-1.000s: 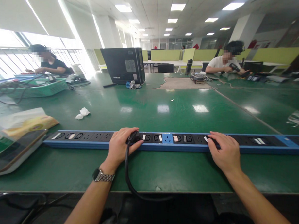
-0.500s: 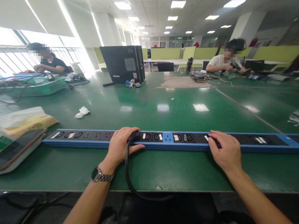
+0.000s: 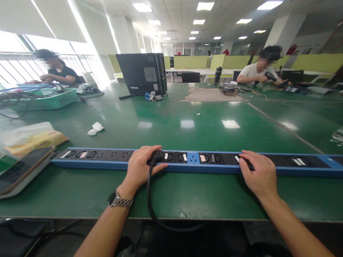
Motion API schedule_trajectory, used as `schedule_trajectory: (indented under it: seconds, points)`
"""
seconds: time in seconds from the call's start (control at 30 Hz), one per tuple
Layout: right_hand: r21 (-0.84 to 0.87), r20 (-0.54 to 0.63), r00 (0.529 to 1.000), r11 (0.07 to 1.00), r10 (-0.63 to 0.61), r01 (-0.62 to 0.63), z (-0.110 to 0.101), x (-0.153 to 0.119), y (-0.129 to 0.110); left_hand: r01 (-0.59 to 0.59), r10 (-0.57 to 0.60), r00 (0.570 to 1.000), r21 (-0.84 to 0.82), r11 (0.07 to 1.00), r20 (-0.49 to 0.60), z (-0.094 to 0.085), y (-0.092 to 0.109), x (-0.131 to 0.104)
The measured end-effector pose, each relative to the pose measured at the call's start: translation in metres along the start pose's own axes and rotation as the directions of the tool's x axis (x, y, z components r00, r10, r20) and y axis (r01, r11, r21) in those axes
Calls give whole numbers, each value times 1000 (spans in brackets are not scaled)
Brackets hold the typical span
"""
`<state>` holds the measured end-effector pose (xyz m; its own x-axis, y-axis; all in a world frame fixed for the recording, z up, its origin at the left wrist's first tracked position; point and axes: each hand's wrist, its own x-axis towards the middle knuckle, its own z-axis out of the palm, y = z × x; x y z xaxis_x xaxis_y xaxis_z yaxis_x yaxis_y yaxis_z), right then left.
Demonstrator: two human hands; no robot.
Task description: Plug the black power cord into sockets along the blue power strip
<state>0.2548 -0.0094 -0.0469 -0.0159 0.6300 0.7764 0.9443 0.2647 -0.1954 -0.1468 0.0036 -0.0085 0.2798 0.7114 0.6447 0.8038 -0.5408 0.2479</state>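
Across the green tabletop (image 3: 171, 124), a long blue-and-black power strip (image 3: 194, 168) is laid with its long axis running left to right, and it is reached by both hands. The right hand (image 3: 259, 172) is loosely curled on the strip, and whether anything is gripped beneath its fingers cannot be told. Nearer the left hand (image 3: 139, 164), a black plug (image 3: 156, 156) is held between curled thumb and fingers, over the strip.
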Motion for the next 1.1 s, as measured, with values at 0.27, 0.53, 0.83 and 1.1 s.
schedule_trajectory:
  seconds: [0.27,0.53,0.83,1.1]
  points:
    - [4,-6,1000,1000,1,-1,0,0,0,28,-28,999,-27,999,-22,-1,2,-1]
    - [9,-2,1000,1000,-1,1,0,0,0,77,-80,996,-61,995,-39,-2,3,0]
    - [12,3,1000,1000,5,-5,0,1,1,91,-99,993,-108,990,-70,-2,4,-2]
    - [20,0,1000,1000,8,-8,0,1,1,109,-128,981,-126,986,-149,-1,6,-3]
